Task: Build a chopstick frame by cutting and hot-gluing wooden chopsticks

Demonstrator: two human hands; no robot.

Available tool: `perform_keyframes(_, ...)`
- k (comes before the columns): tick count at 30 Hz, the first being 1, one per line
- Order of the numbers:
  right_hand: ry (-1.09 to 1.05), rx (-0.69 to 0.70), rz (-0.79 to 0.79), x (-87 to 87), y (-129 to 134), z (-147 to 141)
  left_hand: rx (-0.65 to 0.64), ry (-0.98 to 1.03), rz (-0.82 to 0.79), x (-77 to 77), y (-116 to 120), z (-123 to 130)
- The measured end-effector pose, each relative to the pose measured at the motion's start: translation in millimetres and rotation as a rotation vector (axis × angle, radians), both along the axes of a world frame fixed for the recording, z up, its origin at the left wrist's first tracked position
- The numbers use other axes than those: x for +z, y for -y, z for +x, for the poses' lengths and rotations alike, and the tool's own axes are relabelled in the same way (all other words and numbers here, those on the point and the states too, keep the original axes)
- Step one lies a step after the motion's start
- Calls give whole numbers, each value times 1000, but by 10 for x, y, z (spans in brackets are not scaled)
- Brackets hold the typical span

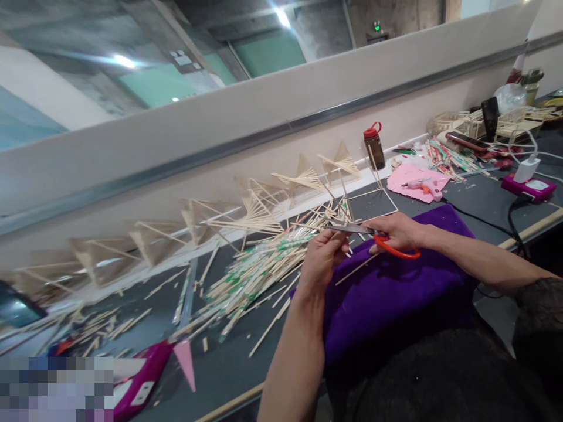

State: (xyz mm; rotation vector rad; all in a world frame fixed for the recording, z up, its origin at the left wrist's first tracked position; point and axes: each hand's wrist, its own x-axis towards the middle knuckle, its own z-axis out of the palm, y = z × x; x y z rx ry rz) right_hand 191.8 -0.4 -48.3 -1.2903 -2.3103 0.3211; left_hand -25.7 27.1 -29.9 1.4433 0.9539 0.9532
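Two hands meet over the purple cloth (396, 293) on our lap, and the risk sits right where they meet. Our right hand (398, 231) has its fingers through the orange handles of the scissors (373, 235), and the blades point left toward our left hand (323, 255). Those blades reach close to our left fingertips (341, 237), so we judge a nick to a finger as the main danger if the cut closes too near the pinch. We cannot tell how far the blades stand apart; they look nearly together.

Our left hand is curled, thumb against fingers, pinched on something thin, likely a wooden stick, though the piece itself is too slender to make out. A cut end could fly off into the stick pile (255, 269) or slide off the cloth toward the floor, since the cloth slopes down off the counter (220, 363). One loose stick (356, 268) already lies across the cloth just below our hands, and an elbow shift could knock it away.

Beyond the pile, fan-shaped stick frames (303, 176) lean along the wall. A brown bottle with a red cap (373, 146) stands behind them, and a glue gun (422, 186) rests on a pink sheet farther right.
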Motion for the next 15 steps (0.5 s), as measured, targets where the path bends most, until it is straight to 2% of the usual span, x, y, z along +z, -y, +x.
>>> perform_keyframes(3,-5,-64,-3,-28,-9,-22,213,-193,319,-76,-7,31)
perform_keyframes(5,-14,-83,-13,-45,-12,-35,304,-316,508,-107,1,46)
perform_keyframes(15,17,-102,1,-87,2,-66,391,-555,911,-254,-30,2)
